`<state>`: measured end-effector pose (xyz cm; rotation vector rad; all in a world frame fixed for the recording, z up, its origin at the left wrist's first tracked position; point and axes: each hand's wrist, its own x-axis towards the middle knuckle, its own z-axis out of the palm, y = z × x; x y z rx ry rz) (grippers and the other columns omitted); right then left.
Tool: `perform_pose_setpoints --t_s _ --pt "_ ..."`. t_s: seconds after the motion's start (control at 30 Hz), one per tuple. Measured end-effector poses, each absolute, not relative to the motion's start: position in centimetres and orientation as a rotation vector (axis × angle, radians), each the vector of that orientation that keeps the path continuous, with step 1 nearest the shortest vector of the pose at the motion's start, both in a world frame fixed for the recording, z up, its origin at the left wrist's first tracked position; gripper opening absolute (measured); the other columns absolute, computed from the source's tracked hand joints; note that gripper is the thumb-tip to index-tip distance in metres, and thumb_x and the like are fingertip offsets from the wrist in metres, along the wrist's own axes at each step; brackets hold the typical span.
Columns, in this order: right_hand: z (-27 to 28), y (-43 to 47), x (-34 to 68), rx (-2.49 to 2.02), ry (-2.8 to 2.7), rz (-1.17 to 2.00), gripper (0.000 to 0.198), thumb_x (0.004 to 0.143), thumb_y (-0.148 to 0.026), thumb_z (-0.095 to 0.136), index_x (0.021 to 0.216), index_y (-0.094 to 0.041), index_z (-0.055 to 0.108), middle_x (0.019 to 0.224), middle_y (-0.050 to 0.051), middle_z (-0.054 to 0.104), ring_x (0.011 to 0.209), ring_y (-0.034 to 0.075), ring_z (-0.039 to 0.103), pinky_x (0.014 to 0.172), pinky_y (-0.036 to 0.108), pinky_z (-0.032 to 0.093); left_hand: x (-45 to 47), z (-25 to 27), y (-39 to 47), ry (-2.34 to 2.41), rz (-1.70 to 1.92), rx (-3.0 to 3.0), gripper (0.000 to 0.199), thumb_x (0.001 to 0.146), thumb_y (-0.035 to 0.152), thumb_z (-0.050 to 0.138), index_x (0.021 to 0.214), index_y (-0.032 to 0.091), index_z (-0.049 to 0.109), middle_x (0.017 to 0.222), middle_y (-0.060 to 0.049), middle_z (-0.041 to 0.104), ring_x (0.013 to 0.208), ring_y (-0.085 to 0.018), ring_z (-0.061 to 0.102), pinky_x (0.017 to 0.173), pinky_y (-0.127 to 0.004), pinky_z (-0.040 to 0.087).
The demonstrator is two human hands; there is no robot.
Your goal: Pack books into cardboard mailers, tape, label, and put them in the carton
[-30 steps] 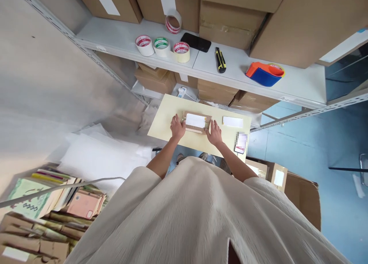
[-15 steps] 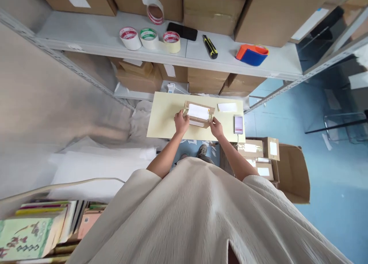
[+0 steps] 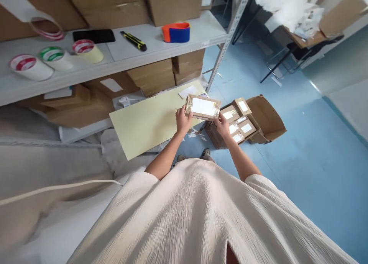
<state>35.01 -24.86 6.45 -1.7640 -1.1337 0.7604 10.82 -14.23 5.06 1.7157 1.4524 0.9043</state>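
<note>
Between my two hands is a small cardboard box [image 3: 202, 107] with a white label on its top and shiny tape at both ends. My left hand [image 3: 184, 120] is closed on its left end, and my right hand [image 3: 222, 125] grips the right end. The box is held up over the right end of the pale yellow tabletop [image 3: 146, 120]. Just to the right of my right hand stands a large open carton [image 3: 215, 138] filled with several small labelled boxes [image 3: 246, 127].
On the grey shelf [image 3: 155, 40] ahead lie several tape rolls [image 3: 56, 58], a black phone [image 3: 94, 36], a box cutter [image 3: 133, 41] and an orange-blue band [image 3: 176, 32]. A white card [image 3: 187, 91] lies on the tabletop. Paper scraps [image 3: 197, 133] litter the blue floor. A chair [image 3: 306, 51] stands far right.
My view has turned right. Both hands have lifted the small box off the tabletop and carried it toward the open carton.
</note>
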Motion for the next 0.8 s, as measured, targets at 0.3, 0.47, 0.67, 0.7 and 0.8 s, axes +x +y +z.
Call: perform_pose_setpoints --t_s 0.3,0.47,0.67,0.7,0.8 --pt "4.8 -33.2 43.0 -1.872 -0.903 0.67 0.078 0.102 -0.068 0.057 0.162 -0.02 0.068 0.155 0.014 0.078 0.135 0.037 0.075 0.114 0.052 0.064 21.9 5.1 -18.2 1.245 0.724 1.849 0.06 0.106 0.036 0.074 0.163 0.024 0.061 0.154 -0.021 0.064 0.152 -0.042 0.057 0.134 -0.053 0.043" --pt "2.6 -36.4 49.7 -1.934 -0.774 0.676 0.071 0.098 -0.06 0.057 0.154 -0.019 0.072 0.146 0.014 0.082 0.124 0.035 0.079 0.109 0.05 0.067 29.3 2.8 -20.5 1.21 0.602 1.829 0.06 0.105 0.034 0.072 0.163 0.023 0.062 0.154 -0.021 0.065 0.152 -0.041 0.059 0.133 -0.051 0.046" --pt "-1.3 -39.0 61.2 -1.968 -0.821 0.735 0.076 0.1 -0.066 0.057 0.16 -0.021 0.069 0.152 0.015 0.079 0.133 0.034 0.076 0.112 0.051 0.066 39.8 -1.4 -23.2 1.273 0.41 1.717 0.065 0.106 0.034 0.07 0.168 0.021 0.059 0.164 -0.022 0.063 0.161 -0.041 0.056 0.137 -0.054 0.044" --pt "-2.0 -39.3 63.4 -1.951 -0.821 0.759 0.075 0.1 -0.066 0.059 0.159 -0.021 0.069 0.153 0.015 0.078 0.134 0.034 0.075 0.114 0.051 0.064 41.7 -2.0 -23.5 1.284 0.369 1.695 0.066 0.106 0.034 0.07 0.17 0.021 0.058 0.167 -0.021 0.063 0.162 -0.041 0.055 0.138 -0.053 0.044" --pt "-4.3 -39.7 70.0 -1.937 -0.797 0.838 0.075 0.096 -0.064 0.065 0.157 -0.02 0.071 0.156 0.017 0.076 0.132 0.036 0.076 0.117 0.052 0.062 47.0 -4.0 -24.3 1.316 0.258 1.631 0.072 0.104 0.034 0.07 0.174 0.021 0.055 0.172 -0.019 0.063 0.163 -0.039 0.056 0.139 -0.053 0.044"
